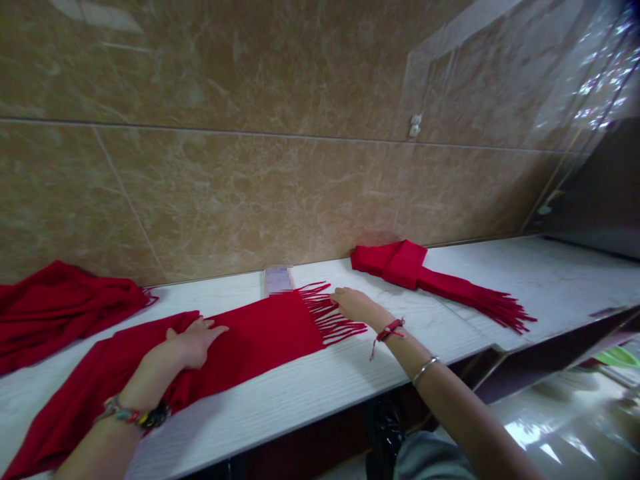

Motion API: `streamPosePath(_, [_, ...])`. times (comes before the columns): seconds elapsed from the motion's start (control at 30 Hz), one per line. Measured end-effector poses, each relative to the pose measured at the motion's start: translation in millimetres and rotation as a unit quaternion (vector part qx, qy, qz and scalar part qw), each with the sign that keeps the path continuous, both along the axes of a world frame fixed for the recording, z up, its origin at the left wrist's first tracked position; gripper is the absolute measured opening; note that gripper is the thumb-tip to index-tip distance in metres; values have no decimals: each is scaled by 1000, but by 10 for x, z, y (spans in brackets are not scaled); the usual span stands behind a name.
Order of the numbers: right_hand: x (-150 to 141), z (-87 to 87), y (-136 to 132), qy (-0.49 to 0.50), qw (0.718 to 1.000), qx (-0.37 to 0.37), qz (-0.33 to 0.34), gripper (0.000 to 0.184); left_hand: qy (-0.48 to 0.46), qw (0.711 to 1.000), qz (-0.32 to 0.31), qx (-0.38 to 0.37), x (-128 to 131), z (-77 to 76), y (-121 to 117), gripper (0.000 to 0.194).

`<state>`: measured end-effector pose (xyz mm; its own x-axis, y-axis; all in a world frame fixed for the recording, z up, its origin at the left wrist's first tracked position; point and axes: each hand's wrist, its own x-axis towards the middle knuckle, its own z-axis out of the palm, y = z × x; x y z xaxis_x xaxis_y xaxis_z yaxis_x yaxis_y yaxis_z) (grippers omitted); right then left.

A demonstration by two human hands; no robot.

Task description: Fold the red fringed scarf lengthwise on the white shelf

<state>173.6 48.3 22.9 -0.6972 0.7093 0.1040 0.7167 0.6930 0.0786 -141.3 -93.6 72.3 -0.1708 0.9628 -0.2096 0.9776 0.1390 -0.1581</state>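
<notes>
A red fringed scarf lies along the white counter, flat toward its fringed end and bunched toward the left. My left hand rests on the scarf with its fingers apart, pressing on the cloth near the edge of the bunched part. At the scarf's right end, my right hand has its fingers curled together on the fringe. Its fingertips are small here and partly hidden. The fringe strands spread out over the counter beneath and beside that hand.
Another red scarf, folded with its fringe pointing right, lies farther along the white counter. More red cloth is heaped at the left. A small pale packet sits by the tiled wall. A dark panel stands at the right.
</notes>
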Motion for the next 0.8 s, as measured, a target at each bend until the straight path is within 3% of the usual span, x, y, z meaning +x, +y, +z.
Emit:
streamPosePath(0.07, [174,18,91,-7,999,5,-35,27,46,999,9,-7,211,-44,4,56])
streamPosePath(0.17, [314,124,155,-10,998,11,-59,26,21,997,-51,47,594,-168,109,49])
streamPosePath(0.3, [26,231,14,7,1000,15,9,34,-62,992,-47,105,917,-412,293,60])
streamPosePath(0.4, [-281,177,-122,6,997,2,78,36,-95,993,-41,63,962,-530,323,62])
streamPosePath(0.47, [-338,109,-135,5,997,0,81,36,-104,993,-45,40,950,-542,284,62])
streamPosePath(0.67, [179,72,90,-5,1000,7,-22,31,-111,992,-59,26,957,-457,156,63])
streamPosePath(0.8, [256,212,54,-7,1000,12,-16,31,-119,992,-49,11,1019,-445,144,65])
